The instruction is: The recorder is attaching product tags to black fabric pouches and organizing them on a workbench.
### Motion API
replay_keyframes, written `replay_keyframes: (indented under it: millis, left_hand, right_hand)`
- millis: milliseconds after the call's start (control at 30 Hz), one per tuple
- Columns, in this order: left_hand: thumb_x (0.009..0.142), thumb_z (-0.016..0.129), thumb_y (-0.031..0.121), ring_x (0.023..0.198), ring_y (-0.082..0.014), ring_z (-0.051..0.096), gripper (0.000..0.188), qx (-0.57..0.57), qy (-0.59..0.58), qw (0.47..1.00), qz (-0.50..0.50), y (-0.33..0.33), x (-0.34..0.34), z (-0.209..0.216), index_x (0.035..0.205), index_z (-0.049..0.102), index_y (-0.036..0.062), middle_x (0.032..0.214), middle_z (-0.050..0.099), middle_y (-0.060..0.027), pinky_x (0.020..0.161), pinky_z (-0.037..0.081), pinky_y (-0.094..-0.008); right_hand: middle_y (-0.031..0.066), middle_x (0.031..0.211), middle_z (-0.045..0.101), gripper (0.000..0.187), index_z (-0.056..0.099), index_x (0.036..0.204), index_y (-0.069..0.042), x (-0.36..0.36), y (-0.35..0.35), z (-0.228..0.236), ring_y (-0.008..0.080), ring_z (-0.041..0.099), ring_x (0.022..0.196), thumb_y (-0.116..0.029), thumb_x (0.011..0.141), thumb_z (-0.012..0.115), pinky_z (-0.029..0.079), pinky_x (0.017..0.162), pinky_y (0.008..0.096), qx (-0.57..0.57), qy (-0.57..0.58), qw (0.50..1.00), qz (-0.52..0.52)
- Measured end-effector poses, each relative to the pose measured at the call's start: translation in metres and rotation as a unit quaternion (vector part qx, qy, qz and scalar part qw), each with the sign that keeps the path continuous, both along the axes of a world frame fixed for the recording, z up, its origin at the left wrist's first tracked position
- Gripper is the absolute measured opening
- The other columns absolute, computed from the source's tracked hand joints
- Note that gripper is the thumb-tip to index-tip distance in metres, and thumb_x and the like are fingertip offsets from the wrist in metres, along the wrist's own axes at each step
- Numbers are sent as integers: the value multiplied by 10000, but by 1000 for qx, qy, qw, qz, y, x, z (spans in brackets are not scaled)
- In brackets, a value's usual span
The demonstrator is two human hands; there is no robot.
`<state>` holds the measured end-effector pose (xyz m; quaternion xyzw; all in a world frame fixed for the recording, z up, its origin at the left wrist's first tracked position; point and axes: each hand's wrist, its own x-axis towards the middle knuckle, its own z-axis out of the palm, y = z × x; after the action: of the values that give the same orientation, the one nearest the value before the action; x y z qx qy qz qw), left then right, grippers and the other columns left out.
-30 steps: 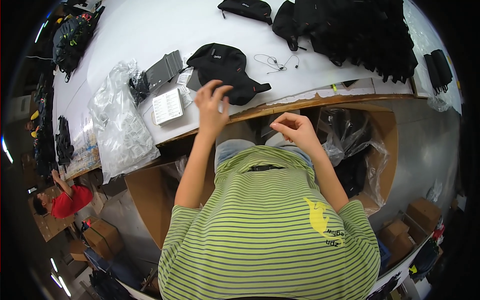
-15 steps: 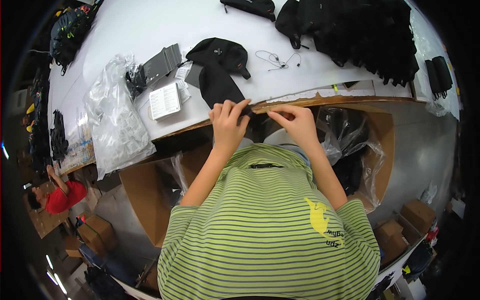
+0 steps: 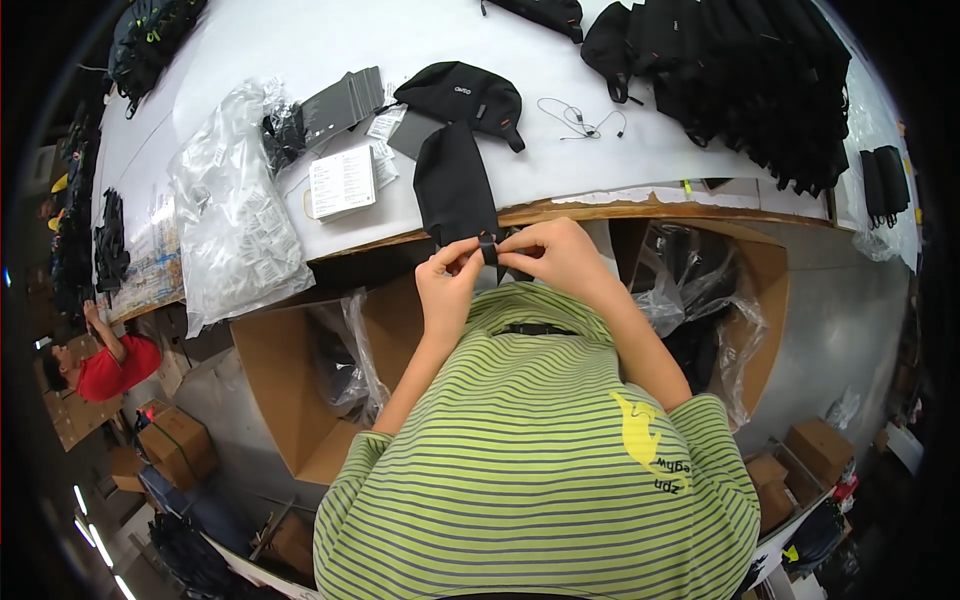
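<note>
A black fabric piece (image 3: 453, 182), long and rounded, hangs over the front edge of the table toward me. At its near end is a short black strap (image 3: 488, 248), pinched from both sides. My left hand (image 3: 447, 287) grips it with thumb and fingertips closed, and my right hand (image 3: 553, 254) pinches it from the right. Whether a small buckle sits on the strap is hard to make out. Just behind the fabric piece lies a black zippered pouch (image 3: 462, 92), partly overlapped by it; I cannot tell whether the two are joined.
On the white table (image 3: 330, 45) lie a white box (image 3: 342, 184), grey cards (image 3: 343, 104), a clear bag of small packets (image 3: 235, 215), a thin cord (image 3: 580, 122) and a heap of black pouches (image 3: 740, 80). Open cartons (image 3: 290, 385) stand below the edge. A person in red (image 3: 118, 368) is at far left.
Both hands have come closer together and nearer my body, now meeting on the strap. The black fabric piece has been drawn further over the table edge.
</note>
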<state>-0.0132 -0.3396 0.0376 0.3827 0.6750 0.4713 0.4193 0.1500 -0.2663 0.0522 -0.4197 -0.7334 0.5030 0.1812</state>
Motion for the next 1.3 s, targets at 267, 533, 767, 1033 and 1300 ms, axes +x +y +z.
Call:
replay_keyframes:
  millis: [267,533,767,1033,1300]
  left_hand:
    - [864,622,54,716,-68,518,66,119,-22,993,-19,6,-3,9,872,591,-4,856,560,-16,657,409,-198]
    - [895,594,66,628,-14,443,75,67,-210,973,-67,8,-1,26,928,575,1,732,546,22,557,326,-166]
    - [853,644,53,572,31,334,75,42,-151,983,-91,15,5,32,898,622,-3,654,480,89,509,210,-150]
    - [842,655,45,563,27,322,68,31,-154,983,-92,14,6,34,875,625,-6,629,448,96,510,210,-160]
    - [850,645,51,554,23,290,68,36,-140,984,-100,15,5,23,871,621,-9,613,403,103,503,186,-171]
  right_hand:
    - [-5,682,594,177,671,961,-48,4,-3,6,68,534,628,-156,821,682,415,583,224,-139,106,981,-82]
    - [20,813,614,112,568,970,-47,37,1,0,83,576,814,-96,880,612,422,720,211,-238,324,902,-157]
    - [30,754,624,194,687,945,-79,19,5,-11,184,528,702,-215,810,655,440,663,289,49,6,992,-120]
    - [62,602,572,235,709,879,-70,12,5,-34,194,519,551,-280,776,688,420,556,314,-64,-77,994,-42]
    - [-7,734,635,145,689,892,-16,10,-2,-19,44,517,642,-148,830,684,409,596,204,-228,269,915,-196]
